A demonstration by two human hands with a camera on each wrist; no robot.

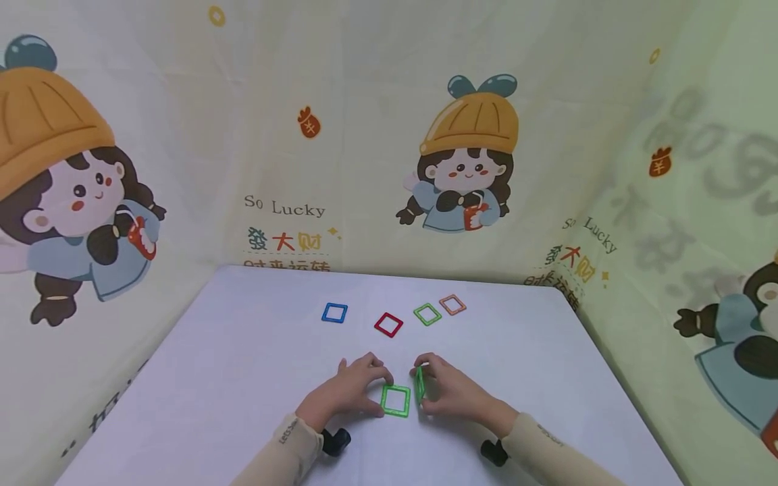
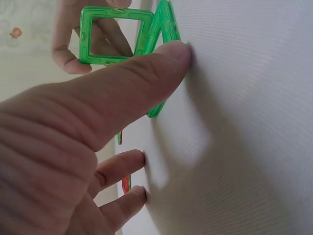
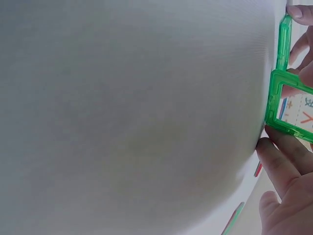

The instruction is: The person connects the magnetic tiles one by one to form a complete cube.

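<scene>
Left hand: your left hand (image 1: 352, 388) is at lower centre of the frame; its thumb and index finger pinch the left side of the flat green square frame (image 1: 409, 401).
Right hand: your right hand (image 1: 456, 388) is just right of it; its fingers grip the upright green square frame (image 1: 419, 386), thumb at the lower end in the head view.
Green pair: the flat frame lies on the counter (image 1: 243, 351) at lower centre; the upright frame stands on edge just beside its right side. You cannot tell whether their edges touch.
Blue square frame (image 1: 333, 321): flat on the counter, above and left of your hands.
Red square frame (image 1: 383, 331): flat, near centre, right of the blue one and turned cornerwise.
Light green square frame (image 1: 421, 319): flat, right of the red one.
Orange square frame (image 1: 446, 309): flat, just beside the light green one, to its upper right.
Wrist units: a black unit (image 1: 336, 442) shows at your left wrist, a second black unit (image 1: 494, 453) at your right.
Backdrop: a printed cloth (image 1: 365, 40) fills the upper frame behind the counter.
</scene>
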